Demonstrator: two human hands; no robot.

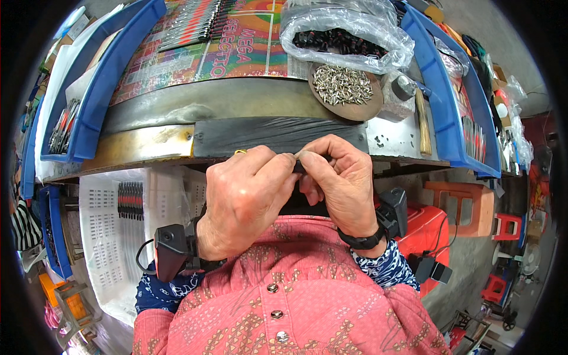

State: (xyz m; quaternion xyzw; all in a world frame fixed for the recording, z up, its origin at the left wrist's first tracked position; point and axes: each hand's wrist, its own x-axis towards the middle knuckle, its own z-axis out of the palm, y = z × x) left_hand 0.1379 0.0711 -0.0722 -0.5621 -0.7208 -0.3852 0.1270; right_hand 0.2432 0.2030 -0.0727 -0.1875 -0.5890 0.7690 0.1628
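My left hand [248, 189] and my right hand [340, 180] meet in front of the bench edge, thumbs and fingers pinched together. A small dark piece [300, 167] shows between the fingertips; most of it is hidden, and its kind does not show. Both hands are closed. Just beyond them lies a dark pad [260, 135] along the bench's front edge. Past my right hand, a round brown dish [350, 115] holds many small silver metal pins [342, 84]. Behind it, a clear plastic bag [378, 58] lies open with small black and red parts inside.
Slender red-and-black tools [198, 23] lie in a row on a colourful printed sheet [242, 62]. Blue trays [118, 77] [441, 89] flank the bench. A metal block [397, 94] and brush [423, 121] stand right. Below left is a white crate [100, 236].
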